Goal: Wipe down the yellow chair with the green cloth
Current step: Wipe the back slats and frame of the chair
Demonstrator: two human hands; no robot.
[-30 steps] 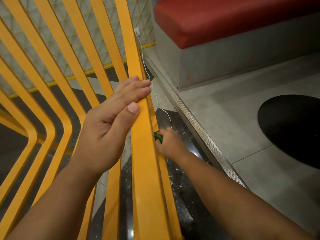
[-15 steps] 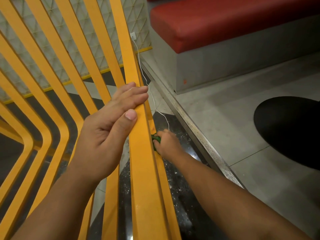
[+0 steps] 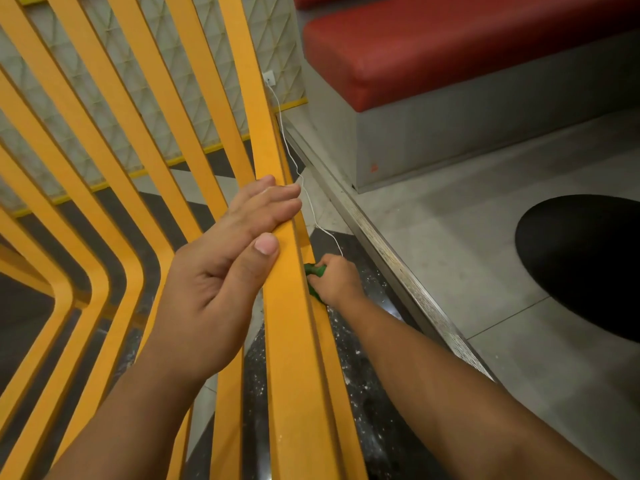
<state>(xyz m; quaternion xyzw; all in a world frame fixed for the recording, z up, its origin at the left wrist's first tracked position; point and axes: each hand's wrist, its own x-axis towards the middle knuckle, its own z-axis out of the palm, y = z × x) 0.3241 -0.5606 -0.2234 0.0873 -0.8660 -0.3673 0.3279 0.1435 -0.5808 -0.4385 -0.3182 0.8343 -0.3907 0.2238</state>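
The yellow chair (image 3: 294,341) fills the left and middle of the head view as a fan of long slats. My left hand (image 3: 225,271) grips the rightmost slat, fingers laid over its top and the thumb pressed on its near face. Lower down, on the outer right side of that slat, my right hand (image 3: 337,282) holds the green cloth (image 3: 314,271) bunched against the yellow surface. Only a small green patch of the cloth shows beside the fingers; the rest is hidden under the hand.
A red cushioned bench on a grey base (image 3: 467,133) stands at the upper right. A white cable (image 3: 294,161) runs from a wall socket down past the chair. A metal floor strip (image 3: 398,271) crosses diagonally, and a black round patch (image 3: 588,265) lies at the right.
My right hand has shifted only slightly along the slat with the cloth. My left hand keeps its hold on the slat; the view has drifted a little.
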